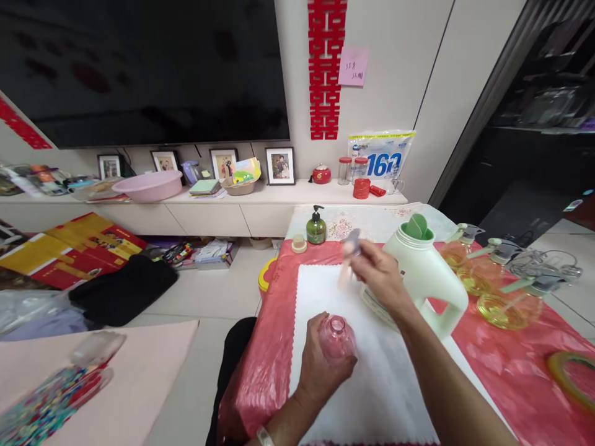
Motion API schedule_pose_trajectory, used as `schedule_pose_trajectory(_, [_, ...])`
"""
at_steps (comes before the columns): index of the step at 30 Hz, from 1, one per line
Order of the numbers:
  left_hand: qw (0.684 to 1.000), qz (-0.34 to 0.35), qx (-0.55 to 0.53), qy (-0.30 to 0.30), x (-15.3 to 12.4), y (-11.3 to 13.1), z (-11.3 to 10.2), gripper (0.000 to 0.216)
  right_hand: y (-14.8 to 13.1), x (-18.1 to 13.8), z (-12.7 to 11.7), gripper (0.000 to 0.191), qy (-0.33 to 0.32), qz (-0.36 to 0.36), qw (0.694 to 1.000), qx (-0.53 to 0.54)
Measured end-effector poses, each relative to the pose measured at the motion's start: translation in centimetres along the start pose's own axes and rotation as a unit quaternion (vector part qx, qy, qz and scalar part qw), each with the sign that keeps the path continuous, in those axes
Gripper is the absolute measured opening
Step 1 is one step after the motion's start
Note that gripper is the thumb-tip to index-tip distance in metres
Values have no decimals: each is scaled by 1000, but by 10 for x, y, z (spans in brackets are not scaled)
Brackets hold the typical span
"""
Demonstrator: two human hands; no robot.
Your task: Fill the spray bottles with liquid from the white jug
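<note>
My left hand grips a small pink glass bottle with an open neck, standing on a white cloth. My right hand is raised above the cloth and holds a pump dispenser top with its tube hanging down, blurred by motion. A large white detergent jug with a green funnel in its mouth stands just right of my right hand.
A red plastic sheet covers the table. A green pump bottle and a small cap stand at the far edge. Clear bottles with yellow liquid sit right. A tape roll lies near the right edge.
</note>
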State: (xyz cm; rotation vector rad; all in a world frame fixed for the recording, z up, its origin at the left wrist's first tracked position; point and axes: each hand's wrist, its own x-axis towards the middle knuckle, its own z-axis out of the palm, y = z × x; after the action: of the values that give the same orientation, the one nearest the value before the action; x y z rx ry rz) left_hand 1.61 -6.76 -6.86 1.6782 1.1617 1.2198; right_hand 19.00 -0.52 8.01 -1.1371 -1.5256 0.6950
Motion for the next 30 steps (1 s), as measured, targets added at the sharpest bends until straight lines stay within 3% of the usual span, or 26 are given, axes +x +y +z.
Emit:
schedule_pose_trajectory(4, [1000,-20,10,14,2,9,-1,80,-36,-21,-16,43,82,16,986,145])
schedule_pose_trajectory(8, [1000,-15,13,10,2,10,1,81,-46,-37,-13,40,65,46,970,228])
schedule_pose_trajectory(12, [1000,-13,16,9,2,11,0,81,-46,-46,-2,34,8,42,978,204])
schedule_pose_trajectory(19, [1000,-2,17,9,4,12,0,78,-28,-68,14,44,-69,46,993,83])
schedule_pose_trajectory(22, [1000,10,28,10,3,7,2,81,-10,-79,21,38,-78,32,995,55])
schedule_pose_trajectory(26, [995,76,63,9,3,-1,3,79,3,-88,32,34,-84,8,995,55])
schedule_pose_trajectory(30, [990,120,69,16,4,-4,3,73,6,-93,41,41,-77,2,996,51])
